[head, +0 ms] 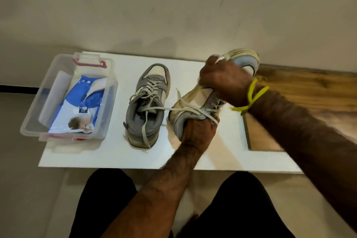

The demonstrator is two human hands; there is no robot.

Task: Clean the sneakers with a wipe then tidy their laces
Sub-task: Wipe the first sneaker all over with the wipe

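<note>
While the left hand (197,129) clamps the sneaker's (195,106) heel to steady it, the right hand (222,81) grips its side, seemingly wiping.

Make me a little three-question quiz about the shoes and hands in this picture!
1. True or false: both sneakers lie flat on the white board.
2. Where is the wipes pack? A) in the clear bin B) beside the resting sneaker C) on a lap
3. Which hand grips the heel of the lifted sneaker?

Key:
1. False; one is held up.
2. A
3. The left hand; the right hand presses further forward, near its toe.
</note>
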